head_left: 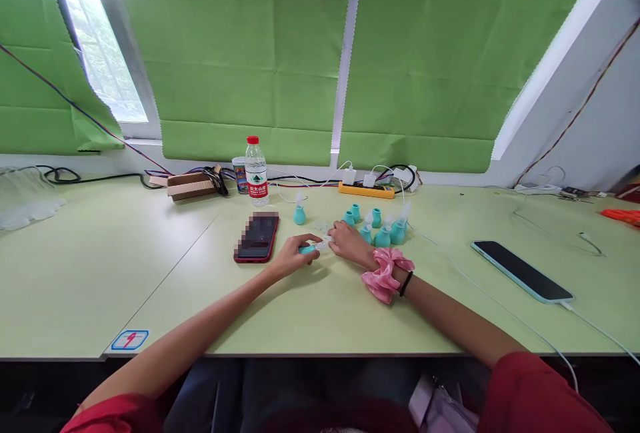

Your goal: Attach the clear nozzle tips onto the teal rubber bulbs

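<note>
My left hand (pixel 295 256) is closed around a turquoise rubber bulb syringe (pixel 307 249), which lies on its side with its clear nozzle (pixel 321 245) pointing right. My right hand (pixel 350 243) meets it there, fingers pinched on a small clear piece at the nozzle's end; the fingers partly hide it. Just behind the hands lie a few small clear parts (pixel 320 226). One bulb with a clear nozzle (pixel 299 212) stands upright beyond them. To the right of my right hand several more turquoise bulbs (pixel 383 238) are grouped, some with clear nozzles and some with bare openings.
Left of my hands lies a red-edged phone (pixel 257 238). Behind it stand a water bottle (pixel 257 176), a patterned cup (pixel 240 175) and an open cardboard box (pixel 193 186). An orange power strip (pixel 367 190) sits at the back. Rightward, another phone (pixel 523 271) trails a white cable.
</note>
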